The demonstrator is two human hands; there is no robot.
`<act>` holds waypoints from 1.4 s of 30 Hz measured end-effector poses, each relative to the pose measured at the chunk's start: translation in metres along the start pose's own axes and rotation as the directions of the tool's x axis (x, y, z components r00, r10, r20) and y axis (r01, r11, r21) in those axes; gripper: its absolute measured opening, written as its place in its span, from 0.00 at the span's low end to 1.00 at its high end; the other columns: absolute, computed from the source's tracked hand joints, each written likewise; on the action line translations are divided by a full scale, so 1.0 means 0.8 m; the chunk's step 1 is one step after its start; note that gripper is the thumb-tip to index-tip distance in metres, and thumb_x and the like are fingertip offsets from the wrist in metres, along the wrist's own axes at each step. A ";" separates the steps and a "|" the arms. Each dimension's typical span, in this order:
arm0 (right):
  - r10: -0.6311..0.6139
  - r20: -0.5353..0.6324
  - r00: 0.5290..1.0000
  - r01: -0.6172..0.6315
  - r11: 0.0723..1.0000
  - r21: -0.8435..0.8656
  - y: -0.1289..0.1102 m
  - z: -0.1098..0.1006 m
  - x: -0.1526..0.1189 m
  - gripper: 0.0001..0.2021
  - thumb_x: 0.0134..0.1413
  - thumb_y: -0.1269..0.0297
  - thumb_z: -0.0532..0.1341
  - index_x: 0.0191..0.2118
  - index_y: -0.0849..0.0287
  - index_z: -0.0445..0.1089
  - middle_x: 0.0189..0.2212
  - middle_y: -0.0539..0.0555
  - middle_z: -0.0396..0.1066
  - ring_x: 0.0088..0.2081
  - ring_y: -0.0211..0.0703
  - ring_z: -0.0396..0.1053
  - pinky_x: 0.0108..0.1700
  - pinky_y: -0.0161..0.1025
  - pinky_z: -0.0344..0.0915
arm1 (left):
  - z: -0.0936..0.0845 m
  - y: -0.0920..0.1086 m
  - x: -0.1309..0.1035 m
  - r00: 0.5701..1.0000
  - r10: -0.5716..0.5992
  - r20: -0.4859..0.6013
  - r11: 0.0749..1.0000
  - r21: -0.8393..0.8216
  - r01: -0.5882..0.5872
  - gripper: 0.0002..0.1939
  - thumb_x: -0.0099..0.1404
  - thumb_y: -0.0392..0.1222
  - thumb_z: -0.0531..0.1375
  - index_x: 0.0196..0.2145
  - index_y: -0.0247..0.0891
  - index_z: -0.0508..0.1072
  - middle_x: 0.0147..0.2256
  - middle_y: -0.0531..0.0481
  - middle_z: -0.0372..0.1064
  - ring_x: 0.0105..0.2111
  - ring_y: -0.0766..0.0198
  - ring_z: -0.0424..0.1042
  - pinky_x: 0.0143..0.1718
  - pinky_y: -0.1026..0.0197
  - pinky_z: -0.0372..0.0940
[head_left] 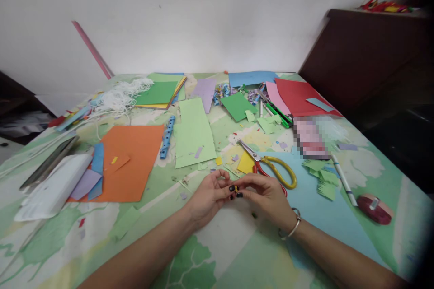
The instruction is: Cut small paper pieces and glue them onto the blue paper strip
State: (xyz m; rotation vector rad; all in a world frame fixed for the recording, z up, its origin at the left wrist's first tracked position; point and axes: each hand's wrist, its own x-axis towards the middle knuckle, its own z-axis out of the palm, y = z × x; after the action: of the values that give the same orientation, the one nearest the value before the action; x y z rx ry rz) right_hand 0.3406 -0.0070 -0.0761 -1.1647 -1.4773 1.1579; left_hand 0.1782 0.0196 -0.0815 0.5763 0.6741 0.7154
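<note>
My left hand (pixel 212 196) and my right hand (pixel 266 194) meet above the middle of the table, fingertips pinched together. Between them is a tiny yellow piece (pixel 236 188), apparently paper; its shape is mostly covered by the fingers. Just beyond my right hand lie scissors (pixel 280 172) with one yellow and one red handle, blades apart and pointing away to the left. Part of the red handle is hidden behind that hand. A yellow paper piece (pixel 246 162) lies by the blades, and a light blue sheet (pixel 325 226) runs under my right forearm.
Orange paper (pixel 132 162), a blue curled paper strip (pixel 167 137) and a light green sheet (pixel 195 133) lie ahead and left. White string (pixel 122 92) heaps at the back left, near a white box-like object (pixel 54 185). Rightward are a marker (pixel 344 180) and a dark red mouse-shaped object (pixel 375 209).
</note>
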 end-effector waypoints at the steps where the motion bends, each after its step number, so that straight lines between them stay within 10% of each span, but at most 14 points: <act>1: 0.014 0.000 1.000 -0.014 1.000 0.018 -0.001 0.000 0.000 0.07 0.46 0.69 0.63 0.34 0.57 0.75 0.29 0.51 0.74 0.32 0.38 0.70 0.37 0.36 0.68 | 0.000 0.000 0.000 1.000 -0.004 0.002 1.000 0.002 0.004 0.18 0.50 0.31 0.65 0.33 0.37 0.59 0.27 0.51 0.69 0.30 0.66 0.70 0.32 0.66 0.59; 17: 0.121 0.048 0.991 -0.129 0.970 0.205 0.002 0.002 0.001 0.06 0.46 0.69 0.64 0.34 0.59 0.74 0.29 0.52 0.74 0.32 0.38 0.71 0.37 0.35 0.69 | -0.001 0.000 0.000 0.999 -0.007 -0.038 1.000 0.010 0.008 0.18 0.48 0.31 0.66 0.31 0.37 0.60 0.26 0.52 0.71 0.26 0.69 0.70 0.29 0.69 0.59; 34: -0.080 -0.148 0.986 0.041 0.966 -0.254 0.009 0.006 -0.005 0.05 0.49 0.68 0.61 0.33 0.57 0.73 0.28 0.51 0.73 0.29 0.37 0.69 0.34 0.35 0.67 | 0.007 0.006 -0.003 0.986 0.103 -0.134 0.980 0.185 -0.077 0.17 0.49 0.34 0.66 0.29 0.36 0.59 0.26 0.49 0.74 0.26 0.66 0.73 0.32 0.66 0.64; 42: 0.090 -0.109 0.990 -0.104 0.985 -0.136 0.009 0.004 -0.002 0.05 0.49 0.65 0.60 0.33 0.58 0.72 0.30 0.52 0.74 0.32 0.40 0.70 0.36 0.37 0.67 | 0.009 0.008 -0.003 0.975 0.123 -0.184 0.971 0.225 -0.080 0.16 0.49 0.35 0.66 0.28 0.36 0.60 0.24 0.49 0.74 0.25 0.67 0.73 0.31 0.66 0.65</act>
State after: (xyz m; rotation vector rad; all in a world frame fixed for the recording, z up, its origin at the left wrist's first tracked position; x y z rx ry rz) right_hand 0.3385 -0.0082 -0.0843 -1.3864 -1.4566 1.0552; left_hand 0.1794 0.0205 -0.0718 0.7508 0.9188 0.8078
